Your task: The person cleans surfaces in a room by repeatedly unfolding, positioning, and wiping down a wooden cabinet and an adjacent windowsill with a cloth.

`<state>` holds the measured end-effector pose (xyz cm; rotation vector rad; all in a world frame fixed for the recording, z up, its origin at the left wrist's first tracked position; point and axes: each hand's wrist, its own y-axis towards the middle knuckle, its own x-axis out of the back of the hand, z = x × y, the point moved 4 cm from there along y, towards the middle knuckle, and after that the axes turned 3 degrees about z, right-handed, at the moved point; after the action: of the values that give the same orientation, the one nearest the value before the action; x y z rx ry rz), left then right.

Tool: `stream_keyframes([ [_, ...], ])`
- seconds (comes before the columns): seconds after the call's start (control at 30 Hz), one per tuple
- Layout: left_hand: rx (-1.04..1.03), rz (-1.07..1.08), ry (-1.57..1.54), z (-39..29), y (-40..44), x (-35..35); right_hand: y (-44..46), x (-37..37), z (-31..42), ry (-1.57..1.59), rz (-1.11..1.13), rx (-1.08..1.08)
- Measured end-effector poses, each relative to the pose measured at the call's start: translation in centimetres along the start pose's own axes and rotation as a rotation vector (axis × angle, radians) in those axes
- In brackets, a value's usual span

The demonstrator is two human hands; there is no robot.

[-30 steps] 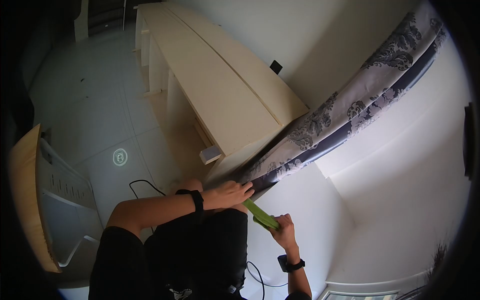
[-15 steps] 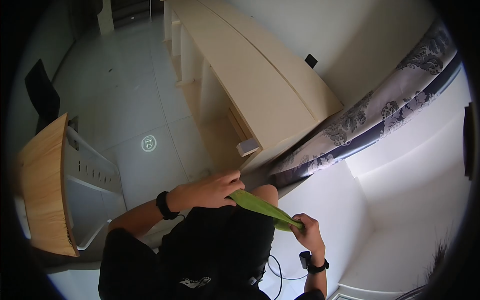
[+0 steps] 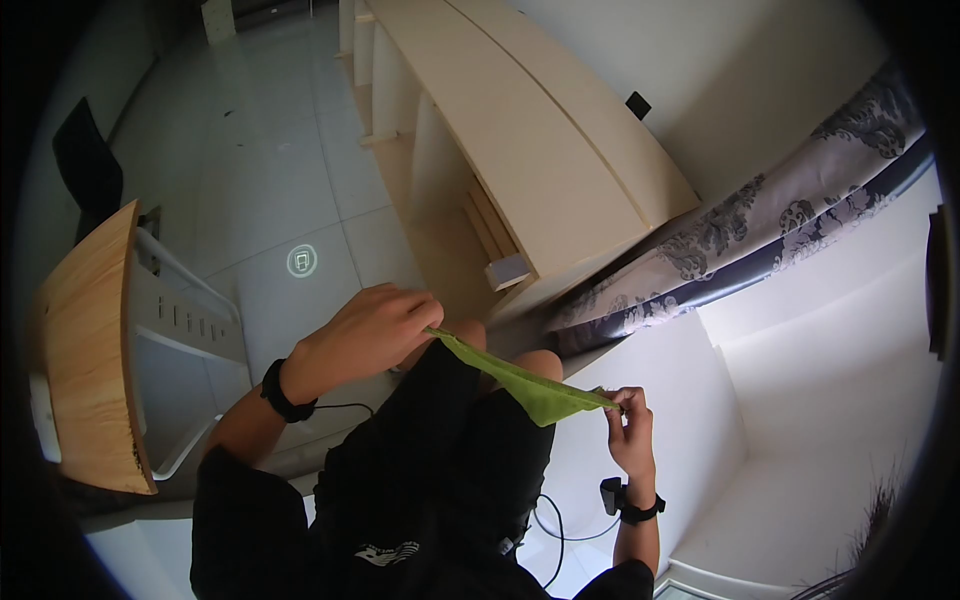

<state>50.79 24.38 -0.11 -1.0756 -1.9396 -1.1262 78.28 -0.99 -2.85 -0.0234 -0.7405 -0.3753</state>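
Observation:
A green cloth (image 3: 530, 388) is stretched between my two hands above my lap, its middle sagging a little. My left hand (image 3: 372, 325) pinches its left end between thumb and fingers. My right hand (image 3: 632, 430) grips the opposite end, lower and to the right. Below the cloth are my bare knees and black shorts. Both wrists wear black bands, and the right one carries a small dark device.
A long light-wood cabinet (image 3: 540, 150) with open shelves runs along the wall ahead. A wooden-topped desk (image 3: 85, 350) stands at the left, near a dark chair (image 3: 88, 160). A patterned curtain (image 3: 740, 240) hangs at the right. A black cable (image 3: 560, 540) loops beside my right leg.
Both hands have risen and moved apart, my left hand farther to the left. The cloth went from a narrow folded strip to a wider, hanging stretch between them.

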Motion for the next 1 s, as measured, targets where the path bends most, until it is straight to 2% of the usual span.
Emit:
stream_keyframes([
  [0.03, 0.023, -0.002, 0.008, -0.2, -0.2, 0.3, -0.3, 0.0, -0.2, -0.004, 0.034, -0.066],
  [0.07, 0.047, -0.004, 0.017, -0.3, -0.5, 0.6, -0.3, -0.4, 0.0, -0.030, 0.043, -0.002],
  [0.17, 0.086, -0.028, 0.076, 0.2, -1.0, 1.2, -0.5, -0.7, 0.1, -0.055, 0.123, -0.019],
  [0.3, 0.022, -0.174, 0.134, -0.1, -0.8, 2.3, 0.1, -0.1, -1.0, -0.105, 0.060, -0.012],
  [0.37, -0.023, -0.271, 0.127, -0.5, -0.3, 3.1, 1.3, 0.5, -0.3, -0.175, -0.025, 0.080],
  [0.47, -0.033, -0.370, 0.106, -0.1, 0.1, 3.6, 3.1, 2.0, -0.5, -0.274, -0.111, 0.062],
  [0.57, -0.056, -0.464, 0.117, -0.2, 1.0, 4.5, 4.9, 3.0, -2.5, -0.072, -0.222, -0.074],
  [0.67, -0.022, -0.448, 0.115, 0.1, 2.4, 5.5, 7.3, 4.6, -1.6, 0.082, -0.328, -0.043],
  [0.77, -0.085, -0.476, 0.151, 1.4, 4.9, 6.8, 11.2, 6.6, -0.4, 0.221, -0.478, 0.041],
  [0.9, -0.066, -0.434, 0.144, 4.6, 11.2, 8.7, 19.4, 10.6, -0.6, 0.096, -0.545, 0.153],
  [0.97, -0.044, -0.358, 0.158, 8.9, 15.2, 8.1, 23.2, 11.7, -1.9, 0.170, -0.525, 0.066],
  [1.0, -0.019, -0.305, 0.185, 11.0, 16.8, 7.1, 24.3, 11.6, -2.2, 0.132, -0.590, 0.035],
])
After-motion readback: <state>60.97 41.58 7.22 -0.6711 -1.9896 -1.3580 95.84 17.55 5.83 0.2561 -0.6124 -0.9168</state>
